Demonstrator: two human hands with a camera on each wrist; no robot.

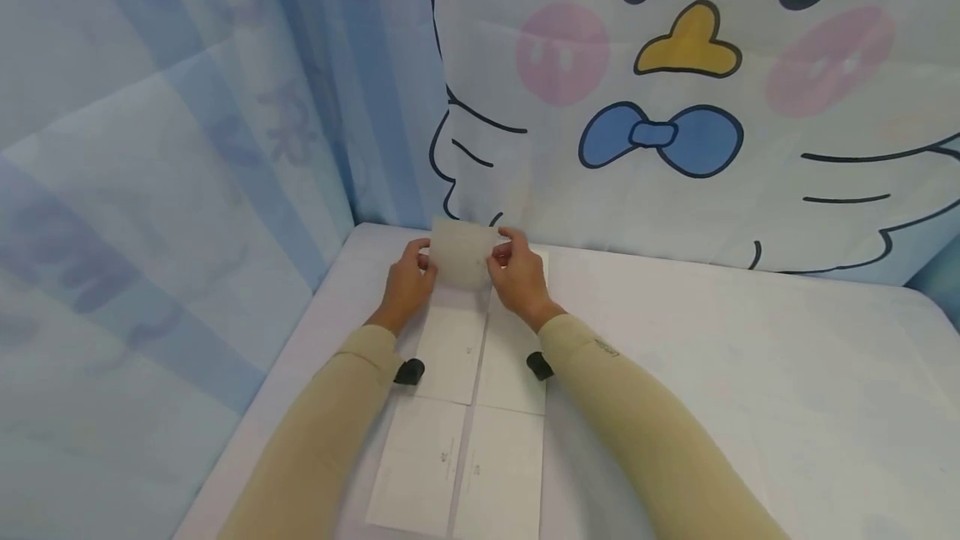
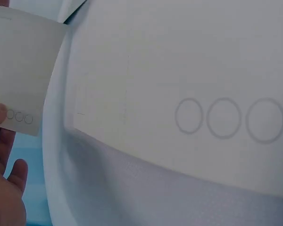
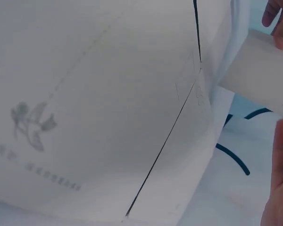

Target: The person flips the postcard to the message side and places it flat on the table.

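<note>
A white paper card [image 1: 461, 255] is held up off the far end of the table, between my two hands. My left hand [image 1: 408, 280] pinches its left edge and my right hand [image 1: 520, 277] its right edge. In the left wrist view, small circles run along the lower edge of the held card [image 2: 26, 70], with the left thumb over that edge. The right wrist view shows the right hand [image 3: 279, 188] below one side of the card [image 3: 262, 70]. Similar cards [image 1: 450, 352] lie flat under the hands and forearms.
The flat cards form two columns toward me, with a near-left card [image 1: 416, 465] and a near-right card [image 1: 501, 469] at the front. A white cloth covers the table [image 1: 735, 373]. A printed curtain [image 1: 660, 215] hangs behind, and another curtain [image 1: 135, 273] closes off the left.
</note>
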